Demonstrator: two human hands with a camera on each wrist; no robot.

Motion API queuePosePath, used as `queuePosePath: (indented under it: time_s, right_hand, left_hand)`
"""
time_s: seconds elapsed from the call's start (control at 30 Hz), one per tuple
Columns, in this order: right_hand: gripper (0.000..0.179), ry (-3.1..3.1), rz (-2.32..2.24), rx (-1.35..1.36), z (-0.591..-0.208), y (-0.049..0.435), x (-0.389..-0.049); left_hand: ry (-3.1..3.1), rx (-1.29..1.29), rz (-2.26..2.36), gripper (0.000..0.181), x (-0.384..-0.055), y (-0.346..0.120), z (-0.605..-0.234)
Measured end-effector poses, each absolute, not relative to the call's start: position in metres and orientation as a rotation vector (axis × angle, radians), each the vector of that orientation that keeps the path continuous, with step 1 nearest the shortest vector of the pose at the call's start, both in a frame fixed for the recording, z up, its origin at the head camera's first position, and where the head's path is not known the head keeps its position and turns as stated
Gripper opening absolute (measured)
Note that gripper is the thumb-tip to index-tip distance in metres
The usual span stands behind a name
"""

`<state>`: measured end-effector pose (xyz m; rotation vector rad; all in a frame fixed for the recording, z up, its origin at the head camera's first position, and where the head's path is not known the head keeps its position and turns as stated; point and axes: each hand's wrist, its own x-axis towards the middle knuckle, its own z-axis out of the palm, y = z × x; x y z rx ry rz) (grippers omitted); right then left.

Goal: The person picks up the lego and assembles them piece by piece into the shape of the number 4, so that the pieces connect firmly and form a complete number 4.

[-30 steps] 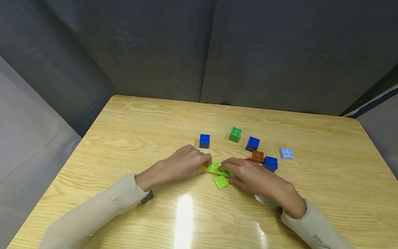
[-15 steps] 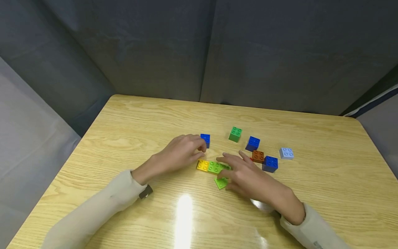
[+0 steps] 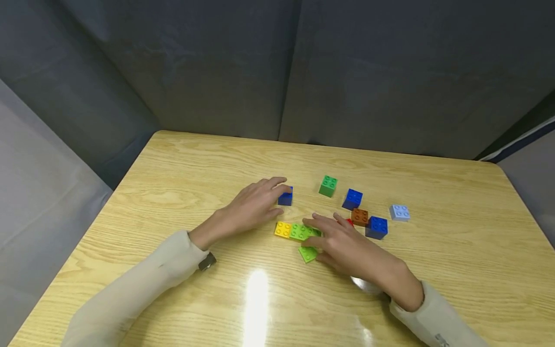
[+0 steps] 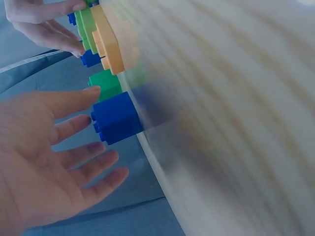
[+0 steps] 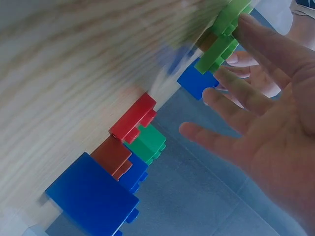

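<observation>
My left hand (image 3: 251, 205) reaches over a blue toy brick (image 3: 284, 198) left of the others, fingers spread. In the left wrist view the thumb tip is right at the blue brick's (image 4: 118, 118) studded side, and the fingers lie straight beside it. My right hand (image 3: 347, 246) rests with extended fingers over a long lime-green brick (image 3: 297, 232), partly covering it. A yellow brick (image 3: 283, 229) stands end to end with the lime one. A flat square lime piece (image 3: 307, 254) lies in front, partly under the right hand.
Behind and right of the right hand are a green brick (image 3: 328, 186), blue bricks (image 3: 352, 198), a brown brick (image 3: 359, 217), and a light blue brick (image 3: 400, 212). A red brick (image 5: 134, 117) is mostly hidden in the head view. Dark cloth (image 3: 217, 72) hangs behind the wooden table (image 3: 182, 164).
My left hand has left the yellow brick and moved back to the blue brick, its fingers opening out. My right hand's fingers have spread, staying over the lime bricks.
</observation>
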<state>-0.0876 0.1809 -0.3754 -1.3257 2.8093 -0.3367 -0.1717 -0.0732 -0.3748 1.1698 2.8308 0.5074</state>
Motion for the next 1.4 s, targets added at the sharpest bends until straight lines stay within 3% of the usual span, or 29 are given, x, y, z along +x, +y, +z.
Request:
queuePosePath:
  time_s: [0.27, 0.47, 0.9, 1.4]
  right_hand:
    - [0.04, 2.765, -0.341, -1.329, -0.373, 0.182, -0.09]
    - [0.029, 2.773, -0.491, -1.324, -0.363, 0.194, -0.096]
    - [0.022, 3.142, -0.206, -0.789, -0.354, 0.234, -0.106]
    - [0.022, 3.049, -0.235, -0.664, -0.364, 0.238, -0.11]
  left_hand:
    - [2.821, 1.169, 0.48, 0.05, -0.175, -0.075, -0.376]
    - [2.813, 1.196, 0.507, 0.049, -0.176, -0.076, -0.376]
    - [2.804, 1.203, 0.513, 0.042, -0.177, -0.075, -0.378]
    - [2.795, 1.193, 0.572, 0.024, -0.176, -0.077, -0.379]
